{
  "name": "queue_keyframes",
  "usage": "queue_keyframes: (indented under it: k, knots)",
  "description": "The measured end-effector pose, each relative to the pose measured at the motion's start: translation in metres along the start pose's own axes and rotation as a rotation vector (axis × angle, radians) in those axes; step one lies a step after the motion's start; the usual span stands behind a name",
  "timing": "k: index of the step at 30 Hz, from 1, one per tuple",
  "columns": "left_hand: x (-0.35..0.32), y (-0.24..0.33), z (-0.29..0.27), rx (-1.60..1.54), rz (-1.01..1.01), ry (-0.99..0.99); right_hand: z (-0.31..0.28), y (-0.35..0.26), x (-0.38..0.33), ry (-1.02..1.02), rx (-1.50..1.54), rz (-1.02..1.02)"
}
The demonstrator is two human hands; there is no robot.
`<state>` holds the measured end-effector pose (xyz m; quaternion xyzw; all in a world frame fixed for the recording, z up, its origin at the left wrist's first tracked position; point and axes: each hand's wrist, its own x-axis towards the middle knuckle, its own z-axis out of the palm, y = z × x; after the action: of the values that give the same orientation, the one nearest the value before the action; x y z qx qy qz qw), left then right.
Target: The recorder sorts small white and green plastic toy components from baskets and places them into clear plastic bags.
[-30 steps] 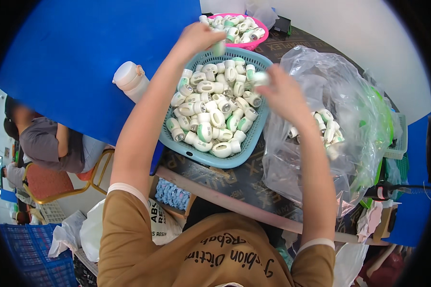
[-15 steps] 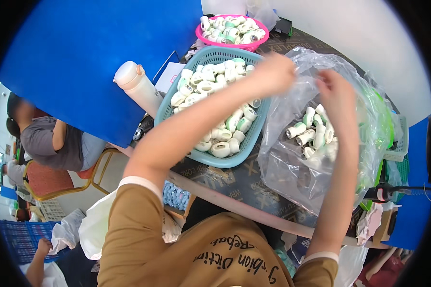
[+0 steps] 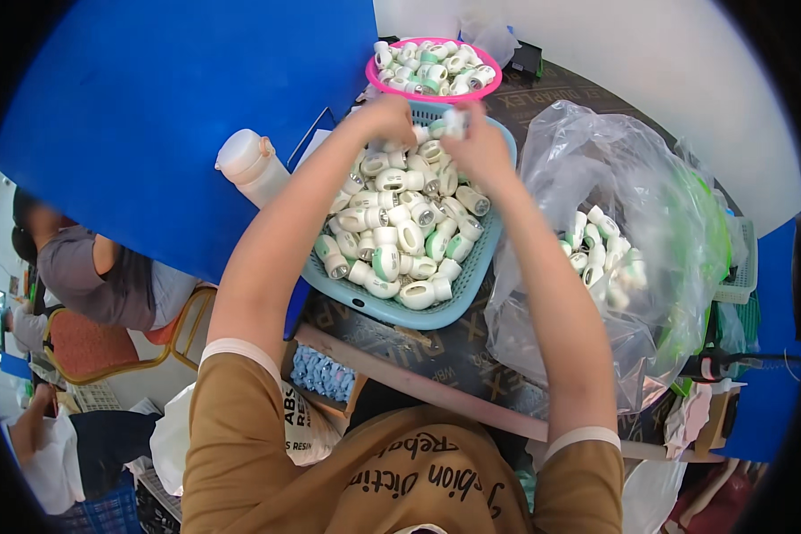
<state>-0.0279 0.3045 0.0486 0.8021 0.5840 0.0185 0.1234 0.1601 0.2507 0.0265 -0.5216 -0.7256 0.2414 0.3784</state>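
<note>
A blue-grey plastic basket [image 3: 378,309] is heaped with small white and green flashlights [image 3: 409,236], many showing a round lens at one end. My left hand [image 3: 387,122] is over its far left part with fingers curled in; what they hold, if anything, is hidden. Close beside it, at the far right part, my right hand [image 3: 481,147] grips a white and green flashlight [image 3: 453,125], blurred by motion. To the right lies a clear plastic bag [image 3: 543,169], open, with more of these flashlights [image 3: 601,245] inside.
Behind the basket stands a pink bowl [image 3: 373,82] of similar flashlights. A white bottle [image 3: 251,165] leans at the left by a blue partition [image 3: 187,98]. Below the table edge is a box of blue pieces [image 3: 323,372]. A seated person [image 3: 107,267] is at far left.
Both hands have moved left, from above and beside the clear bag to the far part of the basket. A flashlight now shows in my right hand.
</note>
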Motion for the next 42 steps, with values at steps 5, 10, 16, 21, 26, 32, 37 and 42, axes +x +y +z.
queue_keyframes:
  k: [5, 10, 16, 21, 26, 32, 37, 42]
  knots:
    - [-0.033, 0.053, -0.040, -0.811, 0.107, 0.056, -0.150, -0.013, -0.082, 0.152, 0.067, 0.189]
    - [-0.035, 0.206, -0.020, -1.015, 0.419, -0.248, -0.207, 0.054, -0.126, 0.196, -0.554, 0.268]
    - [-0.039, 0.249, 0.054, -0.428, 0.506, 0.221, -0.200, 0.048, -0.125, 0.396, -0.715, -0.016]
    - [-0.147, 0.189, 0.007, -0.303, 0.381, 0.065, -0.123, -0.013, -0.068, 0.115, -0.257, -0.308]
    - [-0.231, 0.154, 0.044, -0.793, 0.531, -0.166, 0.005, 0.006, 0.002, -0.279, -0.642, -0.112]
    - [-0.271, 0.148, 0.133, -0.470, 0.985, -0.973, 0.043, -0.015, 0.025, -0.414, -0.705, 0.085]
    - [-0.308, 0.137, 0.179, -0.883, 0.820, -1.264, 0.034, 0.013, 0.033, -0.405, -0.516, 0.027]
    - [-0.312, 0.153, 0.194, -0.952, 0.814, -1.356, 0.024, 0.011, 0.021, -0.228, -0.347, -0.170]
